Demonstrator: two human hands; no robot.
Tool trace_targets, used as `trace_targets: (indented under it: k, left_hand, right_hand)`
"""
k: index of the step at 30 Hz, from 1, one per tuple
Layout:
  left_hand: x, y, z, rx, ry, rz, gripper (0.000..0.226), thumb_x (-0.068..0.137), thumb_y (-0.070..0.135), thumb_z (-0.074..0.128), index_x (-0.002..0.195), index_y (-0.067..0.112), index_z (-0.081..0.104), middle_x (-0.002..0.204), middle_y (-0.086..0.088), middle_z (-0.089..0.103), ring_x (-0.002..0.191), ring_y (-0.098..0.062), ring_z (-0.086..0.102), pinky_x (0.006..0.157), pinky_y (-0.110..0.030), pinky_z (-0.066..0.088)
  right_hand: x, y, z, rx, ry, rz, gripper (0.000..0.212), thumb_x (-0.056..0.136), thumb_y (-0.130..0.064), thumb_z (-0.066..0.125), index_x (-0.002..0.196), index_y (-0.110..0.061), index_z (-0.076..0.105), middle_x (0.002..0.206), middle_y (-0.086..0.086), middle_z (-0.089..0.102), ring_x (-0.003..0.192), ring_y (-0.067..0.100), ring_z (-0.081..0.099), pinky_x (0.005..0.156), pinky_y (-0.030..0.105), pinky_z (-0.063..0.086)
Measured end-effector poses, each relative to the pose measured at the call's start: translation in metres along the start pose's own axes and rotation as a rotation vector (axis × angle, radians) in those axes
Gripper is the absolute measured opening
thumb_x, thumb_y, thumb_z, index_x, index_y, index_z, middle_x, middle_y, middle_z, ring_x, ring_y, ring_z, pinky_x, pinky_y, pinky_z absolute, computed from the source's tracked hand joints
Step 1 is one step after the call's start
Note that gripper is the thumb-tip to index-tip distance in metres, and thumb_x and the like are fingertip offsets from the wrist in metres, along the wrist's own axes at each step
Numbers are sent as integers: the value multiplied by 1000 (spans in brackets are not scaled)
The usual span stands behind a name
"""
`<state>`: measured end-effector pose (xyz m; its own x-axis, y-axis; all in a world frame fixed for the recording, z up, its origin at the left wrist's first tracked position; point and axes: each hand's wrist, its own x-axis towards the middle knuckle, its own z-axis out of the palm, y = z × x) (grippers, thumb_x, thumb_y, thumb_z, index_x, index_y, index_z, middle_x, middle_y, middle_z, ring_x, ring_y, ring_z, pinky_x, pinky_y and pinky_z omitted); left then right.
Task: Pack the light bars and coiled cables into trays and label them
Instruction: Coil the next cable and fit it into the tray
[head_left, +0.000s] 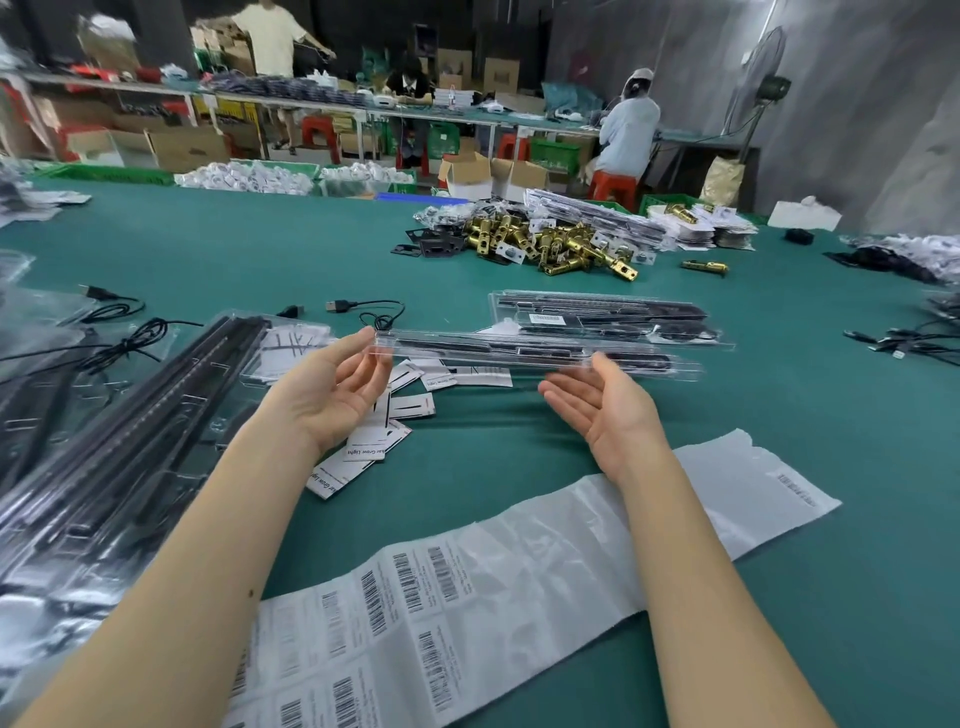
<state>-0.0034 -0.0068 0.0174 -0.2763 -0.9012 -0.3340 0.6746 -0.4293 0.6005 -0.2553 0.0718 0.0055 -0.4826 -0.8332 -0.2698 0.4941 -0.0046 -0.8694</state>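
Clear tray (519, 353), packed: lying beyond the barcode label sheet (415, 597). Left hand (340, 387) touching its end with straight fingers. Right hand (602, 405) hovering below it, palm wide.

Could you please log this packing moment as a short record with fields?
surface: green table
left hand: palm up, fingers at the left end of the clear tray
right hand: palm up, open under the tray's middle
tray contents: dark light bar, closed pack
behind it: another packed tray
label sheet: barcodes, lying near the forearms
loose cable: behind the tray's left end
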Motion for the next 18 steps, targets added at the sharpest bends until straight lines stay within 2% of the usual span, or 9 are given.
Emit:
trace_targets:
  k: [3,5,6,8,11,14,16,18]
  left_hand:
    - [1,1,-1,1,3,-11,20,85,4,72,102,2,61,71,-10,69,71,-16,67,69,-24,61]
    - [2,3,-3,-14,2,-24,28,80,4,74,105,0,61,75,-11,69,73,-17,67,67,-23,60]
    - [2,5,-4,-22,2,-31,33,77,4,75,106,-1,61,78,-10,68,74,-17,67,66,-23,60]
    - [3,9,-8,-15,7,-40,33,75,5,74,105,-1,62,83,-10,64,74,-16,65,66,-22,59]
    - [4,13,-13,58,49,-35,18,87,5,66,103,1,59,86,-9,56,70,-14,58,65,-22,57]
    - [3,16,-18,79,73,-4,3,96,5,56,98,4,57,91,-8,54,79,-16,55,73,-28,54]
    - [1,17,-20,83,64,11,8,97,3,52,101,3,59,94,-9,56,85,-18,59,80,-34,55]
    - [0,19,-20,128,45,30,16,97,2,50,108,0,61,98,-9,57,91,-19,61,80,-37,55]
  right_hand:
    - [5,-9,-10,152,214,-62,27,103,-32,56,96,-5,56,85,17,69,59,23,74,51,27,58]
    - [10,-16,-23,268,342,-129,25,104,-27,53,101,-2,52,87,15,65,53,19,70,50,26,57]
    - [13,-19,-29,298,384,-157,22,104,-24,51,103,-2,52,88,15,63,54,18,68,50,25,57]
    - [16,-22,-41,304,427,-172,21,104,-22,51,93,-4,52,91,13,60,62,18,66,52,25,57]
    - [19,-24,-51,253,430,-144,23,100,-26,60,92,-4,55,90,8,59,71,17,65,56,23,57]
    - [20,-25,-49,132,368,-105,21,94,-25,69,90,-8,58,85,6,61,67,14,61,53,18,53]
    - [20,-23,-46,154,328,-85,17,91,-23,73,90,-12,60,74,2,58,53,8,50,43,15,42]
    - [20,-23,-46,173,275,-70,12,94,-20,70,90,-13,61,69,-2,52,46,6,41,39,15,33]
